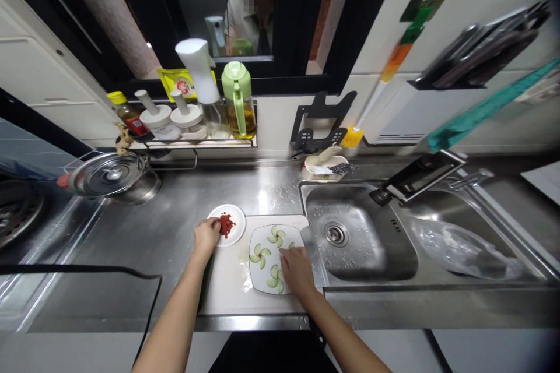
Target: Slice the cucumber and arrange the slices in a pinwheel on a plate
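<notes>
My left hand [206,237] is at the left edge of a small round white dish [238,235], its fingertips pinched together by a little heap of dried red goji berries [226,225]. Whatever lies between those fingertips is too small to make out. To the right sits a squarish white plate [266,284] with pale green cucumber slices [276,236] laid out in pinwheels. A red bit marks the centre of the left pinwheel [259,255]. My right hand [298,270] hovers over or rests on the plate's right side, index finger stretched out, partly hiding another pinwheel.
Both dishes stand on a white cutting board [223,291]. A steel sink [363,245] lies to the right, with a plastic bag [464,247] beyond it. At the back left are a lidded pot [116,178] and a rack of seasoning jars and an oil bottle [238,102].
</notes>
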Demonstrator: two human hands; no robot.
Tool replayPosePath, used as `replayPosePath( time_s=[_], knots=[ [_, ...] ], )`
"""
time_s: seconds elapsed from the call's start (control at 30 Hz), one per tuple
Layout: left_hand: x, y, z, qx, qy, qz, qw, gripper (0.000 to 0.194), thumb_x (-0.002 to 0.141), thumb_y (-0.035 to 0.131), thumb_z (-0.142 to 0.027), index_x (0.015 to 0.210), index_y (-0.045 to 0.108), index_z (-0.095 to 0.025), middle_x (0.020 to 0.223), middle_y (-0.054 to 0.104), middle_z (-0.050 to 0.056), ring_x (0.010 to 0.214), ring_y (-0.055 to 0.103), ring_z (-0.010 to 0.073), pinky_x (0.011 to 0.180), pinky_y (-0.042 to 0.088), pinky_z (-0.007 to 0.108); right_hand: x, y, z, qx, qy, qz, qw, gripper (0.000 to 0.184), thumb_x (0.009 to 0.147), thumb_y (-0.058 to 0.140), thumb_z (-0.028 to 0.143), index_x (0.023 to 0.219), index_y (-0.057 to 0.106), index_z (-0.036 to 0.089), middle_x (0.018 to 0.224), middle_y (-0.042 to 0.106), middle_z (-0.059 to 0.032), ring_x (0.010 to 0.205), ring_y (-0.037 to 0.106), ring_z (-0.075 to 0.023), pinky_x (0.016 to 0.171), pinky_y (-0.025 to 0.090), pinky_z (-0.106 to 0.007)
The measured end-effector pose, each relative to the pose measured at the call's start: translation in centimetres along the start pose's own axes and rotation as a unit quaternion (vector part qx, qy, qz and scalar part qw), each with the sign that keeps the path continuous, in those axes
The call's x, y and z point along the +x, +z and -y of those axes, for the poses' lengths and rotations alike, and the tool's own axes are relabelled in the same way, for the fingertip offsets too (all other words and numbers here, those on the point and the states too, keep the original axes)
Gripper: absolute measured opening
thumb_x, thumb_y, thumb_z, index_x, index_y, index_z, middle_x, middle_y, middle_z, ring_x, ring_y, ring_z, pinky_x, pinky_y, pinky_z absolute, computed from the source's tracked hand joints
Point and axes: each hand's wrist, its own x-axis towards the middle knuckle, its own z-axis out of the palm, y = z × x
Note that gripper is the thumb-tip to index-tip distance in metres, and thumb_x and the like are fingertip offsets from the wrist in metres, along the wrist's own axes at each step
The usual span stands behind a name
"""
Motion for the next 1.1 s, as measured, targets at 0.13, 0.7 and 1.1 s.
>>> replayPosePath(
  time_s=[0.13, 0.7, 1.1],
  knots=[
    [0.1, -0.1, -0.1, -0.007, -0.015, 0.006, 1.000, 0.022, 0.077, 0.053, -0.024, 0.093, 0.068, -0.021, 0.092, 0.071, 0.005, 0.087, 0.064, 0.0173, 0.080, 0.044, 0.024, 0.0, 0.0, 0.0, -0.003, 0.003, 0.009, 1.000, 0.031, 0.088, 0.043, 0.022, 0.111, 0.064, 0.021, 0.102, 0.064, -0.0069, 0.104, 0.046, -0.0229, 0.087, 0.034, -0.031],
    [-1.6, -0.4, -0.3, -0.047, -0.036, 0.004, 0.998, 0.018, 0.073, 0.054, -0.027, 0.085, 0.066, -0.022, 0.082, 0.072, 0.001, 0.076, 0.065, 0.0157, 0.071, 0.043, 0.022, 0.0, 0.3, -0.2, 0.012, -0.006, 0.010, 1.000, 0.029, 0.086, 0.046, 0.023, 0.108, 0.065, 0.022, 0.102, 0.065, -0.0067, 0.105, 0.046, -0.0241, 0.085, 0.033, -0.032],
    [-3.0, -0.8, -1.2, -0.120, -0.015, -0.017, 0.993, 0.023, 0.074, 0.053, -0.031, 0.089, 0.068, -0.022, 0.077, 0.071, 0.000, 0.072, 0.064, 0.0142, 0.069, 0.045, 0.022, 0.0, 0.1, -0.5, 0.037, -0.010, -0.021, 0.999, 0.027, 0.085, 0.048, 0.021, 0.104, 0.067, 0.021, 0.099, 0.066, -0.0071, 0.102, 0.049, -0.0236, 0.085, 0.035, -0.032]
  ],
)
